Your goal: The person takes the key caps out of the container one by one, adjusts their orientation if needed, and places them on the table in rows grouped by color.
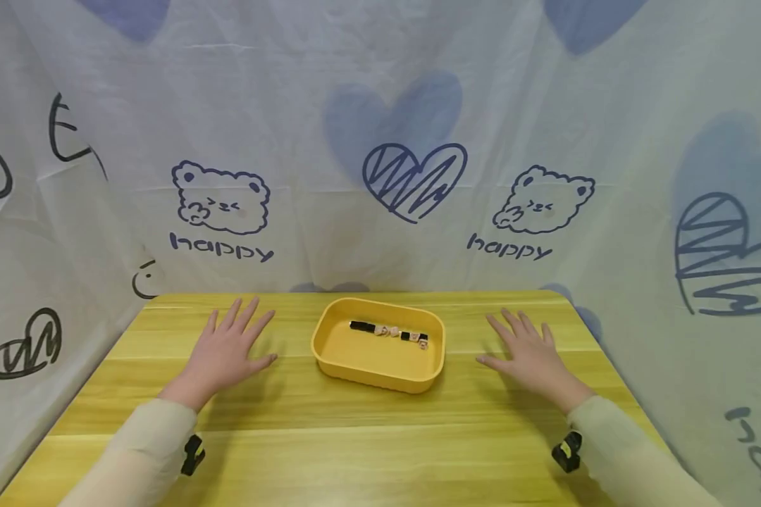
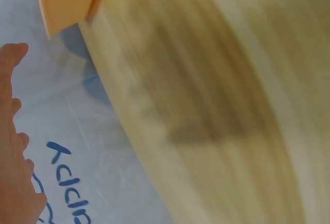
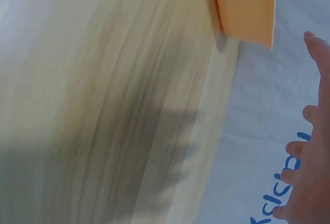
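Observation:
Between the two hands, a yellow rectangular tray [image 1: 374, 377] with rounded corners sits on the wooden table. Inside it lie small items in a row: a black strip [image 1: 362, 327] and pale pink pieces [image 1: 387, 331] with dark parts [image 1: 415, 337], too small to identify. My left hand [image 1: 225, 352] is spread to the left of the tray, fingers straight and holding nothing. On the tray's other side, my right hand [image 1: 529, 355] is likewise spread and holds nothing. Both hands cast shadows on the table. Each wrist view catches the tray's orange-looking wall [image 2: 67, 2] and part of one hand.
The wood-grain table [image 1: 355, 458] ends at a white cloth [image 1: 330, 232] printed with hearts, bears and the word "happy", which hangs behind and at both sides. A small black device with yellow [image 1: 193, 455] sits at the left cuff, another [image 1: 567, 452] at the right.

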A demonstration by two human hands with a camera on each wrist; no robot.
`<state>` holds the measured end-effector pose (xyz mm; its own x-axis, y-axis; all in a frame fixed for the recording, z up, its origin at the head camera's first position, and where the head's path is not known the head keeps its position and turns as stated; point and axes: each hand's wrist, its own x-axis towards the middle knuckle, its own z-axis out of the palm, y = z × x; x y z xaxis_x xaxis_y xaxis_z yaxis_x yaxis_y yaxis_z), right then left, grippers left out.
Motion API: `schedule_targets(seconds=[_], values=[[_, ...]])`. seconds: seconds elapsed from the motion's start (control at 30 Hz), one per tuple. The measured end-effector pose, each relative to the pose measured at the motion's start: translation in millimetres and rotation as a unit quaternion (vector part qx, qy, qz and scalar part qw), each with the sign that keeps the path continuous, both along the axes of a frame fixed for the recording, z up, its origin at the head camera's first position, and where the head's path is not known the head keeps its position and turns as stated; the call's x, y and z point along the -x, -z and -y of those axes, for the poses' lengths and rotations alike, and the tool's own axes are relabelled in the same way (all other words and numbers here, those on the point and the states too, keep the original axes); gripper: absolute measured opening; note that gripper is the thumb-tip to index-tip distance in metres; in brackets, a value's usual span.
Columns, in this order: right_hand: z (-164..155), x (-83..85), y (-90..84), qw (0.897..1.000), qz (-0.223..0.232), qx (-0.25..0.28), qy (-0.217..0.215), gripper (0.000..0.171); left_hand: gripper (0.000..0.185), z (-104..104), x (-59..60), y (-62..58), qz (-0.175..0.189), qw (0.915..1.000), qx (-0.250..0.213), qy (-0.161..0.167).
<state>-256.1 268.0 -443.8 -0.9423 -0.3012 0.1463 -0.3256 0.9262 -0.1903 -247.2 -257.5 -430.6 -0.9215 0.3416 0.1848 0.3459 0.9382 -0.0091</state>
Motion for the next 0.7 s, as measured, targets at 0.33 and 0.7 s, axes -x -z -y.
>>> schedule_targets(seconds=[0.33, 0.7], values=[[20.2, 5.7, -2.3, 0.999, 0.013, 0.035, -0.023, 0.088, 0.077, -26.5, 17.7, -19.5, 0.014, 0.9997, 0.012, 0.018], [45.7, 7.9, 8.7, 0.993, 0.044, 0.100, -0.041, 0.075, 0.072, -67.6, 40.0, -33.3, 0.028, 0.9978, 0.035, 0.048]])
